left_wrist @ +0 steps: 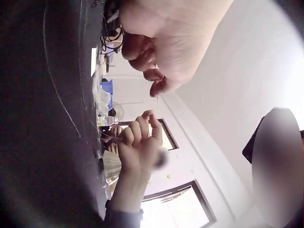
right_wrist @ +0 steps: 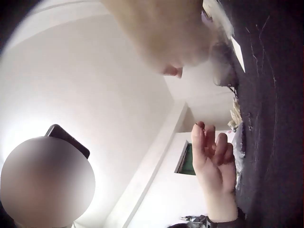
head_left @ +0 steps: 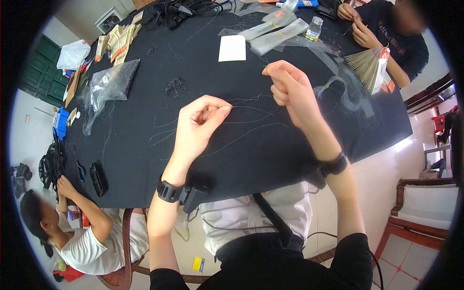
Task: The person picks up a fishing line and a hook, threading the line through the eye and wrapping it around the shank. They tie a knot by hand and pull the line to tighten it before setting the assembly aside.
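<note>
My left hand (head_left: 200,121) is raised over the black tablecloth, thumb and index finger pinched together on the end of a fine thread. To its right and farther forward, my right hand (head_left: 292,94) has its thumb and index finger pressed together, the other fingers curled in. A thin dark strand shows just at its fingertips; what it pinches is too fine to make out clearly. Several loose thin strands lie on the cloth below and between the hands. In the left wrist view the right hand (left_wrist: 137,142) shows beyond the left; the right wrist view shows the left hand (right_wrist: 213,161).
A white card (head_left: 232,48) lies ahead, near clear plastic sleeves (head_left: 280,36) and a small glass jar (head_left: 314,29). Right of my right hand are a bundle of translucent filament (head_left: 350,96) and fanned cards (head_left: 367,70). A plastic bag (head_left: 113,79) lies left. Two other people sit at the table.
</note>
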`<action>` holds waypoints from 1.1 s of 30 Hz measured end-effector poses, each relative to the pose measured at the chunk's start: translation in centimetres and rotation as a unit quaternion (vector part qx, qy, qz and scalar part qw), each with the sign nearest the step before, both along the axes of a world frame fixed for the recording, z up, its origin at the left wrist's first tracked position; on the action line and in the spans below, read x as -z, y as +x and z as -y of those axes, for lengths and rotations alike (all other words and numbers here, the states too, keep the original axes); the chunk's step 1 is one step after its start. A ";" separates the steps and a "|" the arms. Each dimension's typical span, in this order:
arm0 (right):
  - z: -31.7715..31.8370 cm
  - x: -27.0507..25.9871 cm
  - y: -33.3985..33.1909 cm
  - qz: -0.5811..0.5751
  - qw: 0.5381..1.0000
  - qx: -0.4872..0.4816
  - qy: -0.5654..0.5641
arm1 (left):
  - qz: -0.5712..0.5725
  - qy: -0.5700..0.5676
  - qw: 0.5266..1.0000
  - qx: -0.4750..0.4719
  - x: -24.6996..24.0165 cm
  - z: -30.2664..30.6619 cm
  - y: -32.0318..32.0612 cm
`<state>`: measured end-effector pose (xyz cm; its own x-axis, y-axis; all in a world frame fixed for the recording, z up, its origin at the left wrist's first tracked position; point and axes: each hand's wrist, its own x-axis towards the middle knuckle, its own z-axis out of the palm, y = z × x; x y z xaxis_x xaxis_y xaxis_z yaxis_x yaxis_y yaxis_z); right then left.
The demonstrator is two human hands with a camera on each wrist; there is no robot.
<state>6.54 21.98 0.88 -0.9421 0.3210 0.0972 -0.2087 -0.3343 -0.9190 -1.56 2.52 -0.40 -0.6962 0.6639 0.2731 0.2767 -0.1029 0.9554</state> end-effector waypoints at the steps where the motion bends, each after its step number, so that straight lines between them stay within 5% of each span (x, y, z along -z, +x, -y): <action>1: 0.1 0.0 0.1 0.003 1.000 -0.009 0.011 | -0.038 -0.010 0.999 0.002 0.0 0.0 0.0; 8: 2.8 -0.8 1.3 -0.011 0.975 -0.053 0.217 | -0.214 -0.014 0.977 -0.008 -1.6 0.7 0.8; 24: 3.4 -1.9 2.4 -0.070 0.935 -0.091 0.335 | -0.407 0.058 0.911 0.020 -2.8 1.0 0.8; 33: 3.3 -1.6 2.0 -0.069 0.930 -0.090 0.348 | -0.401 0.058 0.914 0.011 -2.8 1.1 0.7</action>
<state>8.54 18.71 2.47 -0.9377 -0.0270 0.3463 -0.3387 0.2916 -0.8946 -0.85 1.45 2.43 -0.2274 0.6097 0.7593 0.8801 -0.2050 0.4283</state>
